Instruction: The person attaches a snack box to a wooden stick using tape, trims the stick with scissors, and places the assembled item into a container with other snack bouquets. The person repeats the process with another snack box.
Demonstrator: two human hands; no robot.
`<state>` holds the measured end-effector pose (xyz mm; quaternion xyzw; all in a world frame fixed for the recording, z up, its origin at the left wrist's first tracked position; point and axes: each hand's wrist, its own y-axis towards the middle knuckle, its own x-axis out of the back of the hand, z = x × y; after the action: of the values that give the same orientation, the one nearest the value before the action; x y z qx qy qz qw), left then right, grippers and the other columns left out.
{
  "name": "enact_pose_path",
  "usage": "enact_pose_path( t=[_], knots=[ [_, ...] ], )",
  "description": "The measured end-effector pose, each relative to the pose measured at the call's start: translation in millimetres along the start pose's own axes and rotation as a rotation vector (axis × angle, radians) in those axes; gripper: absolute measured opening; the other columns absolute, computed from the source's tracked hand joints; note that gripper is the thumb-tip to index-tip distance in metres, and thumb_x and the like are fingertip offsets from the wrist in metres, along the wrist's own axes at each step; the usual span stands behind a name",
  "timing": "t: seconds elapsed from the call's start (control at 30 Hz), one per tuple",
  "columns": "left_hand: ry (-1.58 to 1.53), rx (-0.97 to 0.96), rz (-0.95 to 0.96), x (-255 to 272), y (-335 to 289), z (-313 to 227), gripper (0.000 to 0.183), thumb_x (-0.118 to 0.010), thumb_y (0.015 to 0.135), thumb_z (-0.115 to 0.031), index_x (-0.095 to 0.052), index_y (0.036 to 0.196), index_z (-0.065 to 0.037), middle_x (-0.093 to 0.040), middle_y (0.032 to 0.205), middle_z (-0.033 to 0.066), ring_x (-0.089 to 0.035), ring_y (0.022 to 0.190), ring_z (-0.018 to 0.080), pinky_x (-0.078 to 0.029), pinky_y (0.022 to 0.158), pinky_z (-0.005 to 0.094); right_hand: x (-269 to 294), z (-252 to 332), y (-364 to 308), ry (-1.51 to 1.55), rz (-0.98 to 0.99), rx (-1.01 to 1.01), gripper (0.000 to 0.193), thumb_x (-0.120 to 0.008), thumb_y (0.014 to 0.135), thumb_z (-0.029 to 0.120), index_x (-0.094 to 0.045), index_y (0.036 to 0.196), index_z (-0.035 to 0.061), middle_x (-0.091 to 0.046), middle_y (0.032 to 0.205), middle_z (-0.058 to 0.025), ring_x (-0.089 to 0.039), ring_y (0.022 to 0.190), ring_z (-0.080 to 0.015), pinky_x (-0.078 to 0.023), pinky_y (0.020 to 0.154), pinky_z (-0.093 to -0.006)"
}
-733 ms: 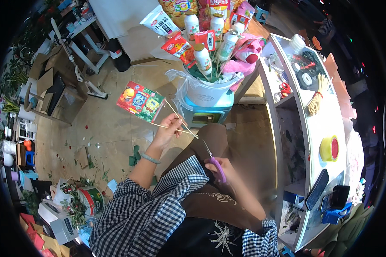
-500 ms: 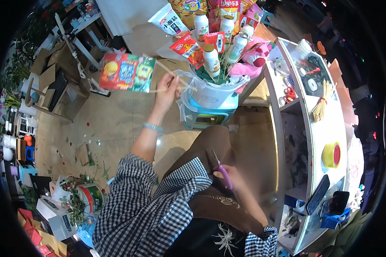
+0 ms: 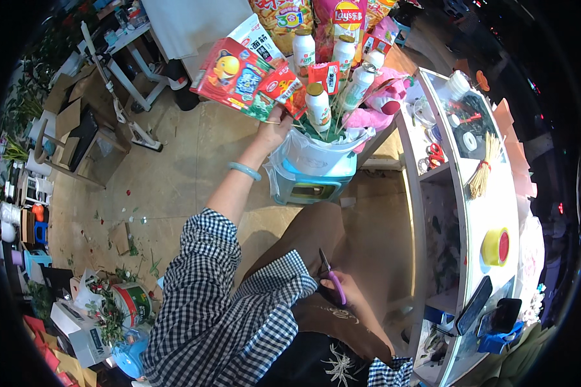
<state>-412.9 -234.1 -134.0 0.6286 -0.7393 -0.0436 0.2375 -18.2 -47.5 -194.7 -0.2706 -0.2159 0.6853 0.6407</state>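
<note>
My left hand (image 3: pixel 274 131) is closed at the lower corner of a red and green snack pack (image 3: pixel 231 76), mounted on thin wooden sticks. The pack leans at the left side of a bouquet in a pale translucent bucket (image 3: pixel 310 153), overlapping a white snack bag (image 3: pixel 257 37) and a small red-orange snack bag (image 3: pixel 283 86). The stick ends are hidden behind my fingers and the bucket rim. Low over my brown apron, my right hand (image 3: pixel 353 293) grips purple-handled scissors (image 3: pixel 335 284), blades pointing up and away.
The bucket stands on a blue and white stool (image 3: pixel 313 187). Small white bottles (image 3: pixel 317 106) and a pink plush toy (image 3: pixel 388 97) fill it. At right, a white counter (image 3: pixel 490 213) carries yellow tape (image 3: pixel 495 247) and a stick bundle (image 3: pixel 484 166). A wooden chair (image 3: pixel 77 145) stands left.
My left hand has moved right and slightly forward, bringing the snack pack from over the floor to the bouquet's left side. My right hand still holds the scissors low.
</note>
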Motion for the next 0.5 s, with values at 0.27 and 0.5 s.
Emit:
enact_pose_path(
  t=[0.27, 0.5],
  knots=[
    [0.075, -0.122, 0.025, -26, 2, 35, 0.017, -0.060, 0.089, -0.012, -0.061, 0.102, -0.001, -0.063, 0.086, 0.0099, -0.058, 0.077, 0.0178, -0.047, 0.071, 0.0349, 2, -8, 5, -0.007, 0.013, 0.023, 0.032, -0.078, 0.080, 0.025, -0.064, 0.094, 0.0005, -0.053, 0.075, 0.0059, -0.046, 0.068, -0.0036, -0.038, 0.059, -0.0200],
    [-0.278, -0.039, 0.047, -10, -20, 11, 0.021, -0.064, 0.088, -0.011, -0.061, 0.107, -0.003, -0.065, 0.094, 0.0063, -0.060, 0.083, 0.0111, -0.048, 0.068, 0.0275, 4, -6, 2, 0.087, -0.064, 0.025, 0.022, -0.077, 0.081, 0.020, -0.061, 0.087, 0.0063, -0.045, 0.060, 0.0094, -0.040, 0.049, -0.0016, -0.029, 0.043, -0.0202]
  ],
)
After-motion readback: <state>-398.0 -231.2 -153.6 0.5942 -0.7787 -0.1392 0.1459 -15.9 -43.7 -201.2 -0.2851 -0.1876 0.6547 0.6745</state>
